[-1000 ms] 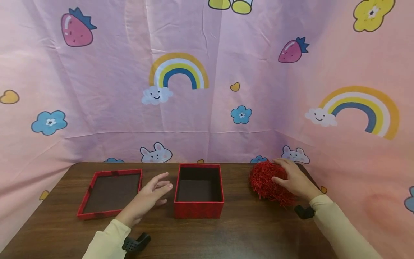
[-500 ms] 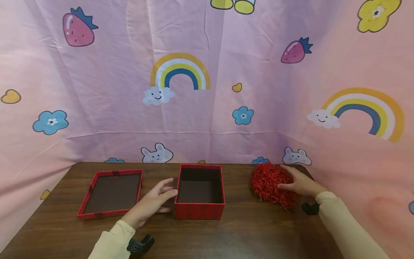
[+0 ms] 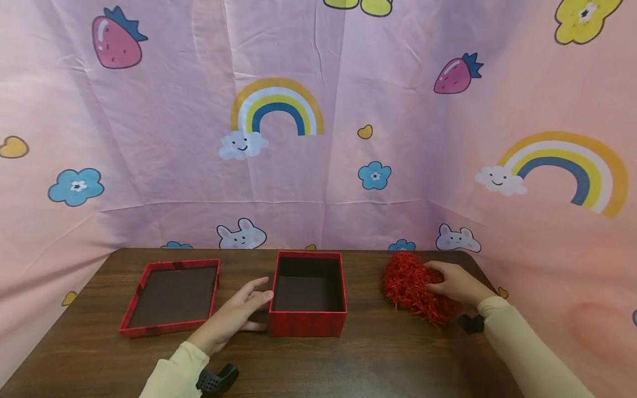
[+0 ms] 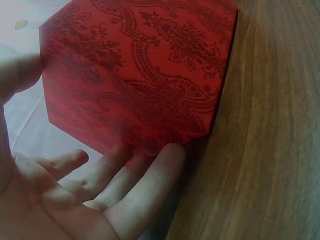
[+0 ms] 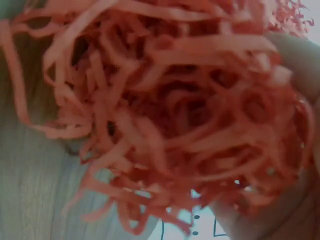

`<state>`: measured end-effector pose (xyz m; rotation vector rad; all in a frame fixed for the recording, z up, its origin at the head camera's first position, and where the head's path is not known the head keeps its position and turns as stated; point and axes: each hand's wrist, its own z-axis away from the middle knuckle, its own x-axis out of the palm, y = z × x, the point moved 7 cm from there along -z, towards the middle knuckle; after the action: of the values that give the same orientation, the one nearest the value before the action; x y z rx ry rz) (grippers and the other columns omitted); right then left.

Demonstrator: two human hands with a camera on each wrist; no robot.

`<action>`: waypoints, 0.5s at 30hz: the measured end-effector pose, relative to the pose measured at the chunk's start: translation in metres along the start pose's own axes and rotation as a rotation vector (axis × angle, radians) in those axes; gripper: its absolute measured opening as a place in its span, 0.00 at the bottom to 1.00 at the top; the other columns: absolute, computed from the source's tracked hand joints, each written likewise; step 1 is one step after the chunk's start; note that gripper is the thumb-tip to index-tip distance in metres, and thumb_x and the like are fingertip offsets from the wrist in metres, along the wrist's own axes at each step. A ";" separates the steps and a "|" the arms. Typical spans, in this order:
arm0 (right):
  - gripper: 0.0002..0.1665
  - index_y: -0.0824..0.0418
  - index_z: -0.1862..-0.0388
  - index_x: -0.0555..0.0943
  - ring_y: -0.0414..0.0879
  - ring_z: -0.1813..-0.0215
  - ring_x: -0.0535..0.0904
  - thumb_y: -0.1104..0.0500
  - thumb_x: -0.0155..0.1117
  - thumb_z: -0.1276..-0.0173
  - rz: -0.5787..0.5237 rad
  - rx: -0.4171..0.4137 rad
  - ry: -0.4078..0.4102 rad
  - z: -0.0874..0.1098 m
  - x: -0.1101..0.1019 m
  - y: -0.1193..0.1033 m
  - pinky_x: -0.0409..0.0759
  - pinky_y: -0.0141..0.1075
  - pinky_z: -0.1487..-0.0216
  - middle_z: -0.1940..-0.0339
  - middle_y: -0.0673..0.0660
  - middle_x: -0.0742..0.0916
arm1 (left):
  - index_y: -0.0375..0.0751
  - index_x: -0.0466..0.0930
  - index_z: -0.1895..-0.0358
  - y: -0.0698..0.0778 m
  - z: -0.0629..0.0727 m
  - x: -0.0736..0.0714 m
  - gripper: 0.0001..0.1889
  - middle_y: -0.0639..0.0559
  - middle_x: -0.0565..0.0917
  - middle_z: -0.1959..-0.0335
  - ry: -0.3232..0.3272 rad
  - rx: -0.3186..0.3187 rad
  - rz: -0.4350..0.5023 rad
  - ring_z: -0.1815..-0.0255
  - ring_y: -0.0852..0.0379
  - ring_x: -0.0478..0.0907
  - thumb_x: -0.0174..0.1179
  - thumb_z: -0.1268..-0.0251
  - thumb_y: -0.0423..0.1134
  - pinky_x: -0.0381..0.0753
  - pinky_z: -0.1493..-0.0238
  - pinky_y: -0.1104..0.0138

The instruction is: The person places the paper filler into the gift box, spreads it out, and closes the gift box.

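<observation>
A red patterned box (image 3: 307, 325) with a dark inside stands uncovered on the table, nothing visible in it. My left hand (image 3: 236, 318) is at its left wall, thumb by the upper edge. In the left wrist view the fingers (image 4: 145, 192) lie loosely extended against the red side of the box (image 4: 140, 65). To the right sits a fluffy heap of red shredded paper (image 3: 408, 284). My right hand (image 3: 458, 284) holds its right part between thumb and fingers. Strips of the shredded paper (image 5: 190, 125) fill the right wrist view, hiding most of the fingers.
A shallow red lid (image 3: 171, 298) with a dark inside lies face up left of the box. All of it rests on a brown wooden table (image 3: 378, 354). A printed cloth (image 3: 278, 182) hangs behind and along both sides.
My left hand has moved right to the box's side. The right hand has come down into the shredded paper, its fingers closing and bunching the heap narrower.
</observation>
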<state>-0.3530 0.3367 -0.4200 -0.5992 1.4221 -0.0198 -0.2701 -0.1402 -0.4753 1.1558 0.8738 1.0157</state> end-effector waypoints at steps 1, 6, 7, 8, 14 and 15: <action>0.31 0.67 0.33 0.77 0.67 0.34 0.77 0.54 0.72 0.30 0.002 -0.004 0.003 0.000 0.000 -0.001 0.76 0.64 0.35 0.37 0.68 0.83 | 0.45 0.50 0.17 0.000 0.000 0.000 0.39 0.32 0.65 0.27 -0.003 -0.002 0.000 0.24 0.32 0.62 0.56 0.21 0.55 0.87 0.46 0.48; 0.29 0.66 0.33 0.78 0.66 0.34 0.78 0.53 0.70 0.28 0.019 -0.024 0.024 0.001 -0.002 -0.008 0.77 0.63 0.36 0.38 0.66 0.84 | 0.44 0.50 0.18 0.000 0.000 0.001 0.39 0.32 0.66 0.28 -0.007 0.001 -0.002 0.23 0.33 0.62 0.55 0.21 0.56 0.86 0.45 0.48; 0.30 0.65 0.32 0.78 0.65 0.34 0.78 0.52 0.70 0.28 0.031 -0.032 0.030 0.002 -0.002 -0.009 0.77 0.63 0.35 0.37 0.65 0.84 | 0.44 0.50 0.18 0.000 0.000 0.001 0.39 0.32 0.66 0.28 -0.006 0.003 0.000 0.24 0.33 0.62 0.55 0.21 0.55 0.86 0.45 0.48; 0.32 0.65 0.31 0.77 0.65 0.34 0.77 0.50 0.70 0.28 0.041 -0.040 0.035 0.002 -0.003 -0.010 0.76 0.63 0.35 0.36 0.65 0.83 | 0.44 0.50 0.18 0.001 -0.001 0.001 0.39 0.32 0.66 0.28 -0.005 0.003 0.001 0.24 0.33 0.62 0.55 0.21 0.56 0.86 0.45 0.48; 0.42 0.63 0.27 0.73 0.63 0.34 0.77 0.44 0.74 0.32 0.033 -0.073 0.021 0.008 0.002 -0.014 0.77 0.64 0.36 0.35 0.63 0.82 | 0.45 0.52 0.18 0.001 -0.001 0.001 0.39 0.33 0.68 0.29 0.008 -0.006 0.011 0.25 0.34 0.64 0.56 0.22 0.56 0.87 0.46 0.49; 0.41 0.63 0.28 0.73 0.62 0.35 0.78 0.44 0.74 0.33 0.029 -0.075 0.013 0.009 0.004 -0.014 0.77 0.63 0.36 0.35 0.62 0.82 | 0.45 0.52 0.18 0.000 -0.001 0.000 0.39 0.33 0.67 0.29 0.007 -0.006 0.014 0.25 0.34 0.64 0.56 0.22 0.55 0.87 0.47 0.48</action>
<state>-0.3396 0.3265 -0.4179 -0.6409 1.4486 0.0526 -0.2713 -0.1394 -0.4752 1.1551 0.8695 1.0337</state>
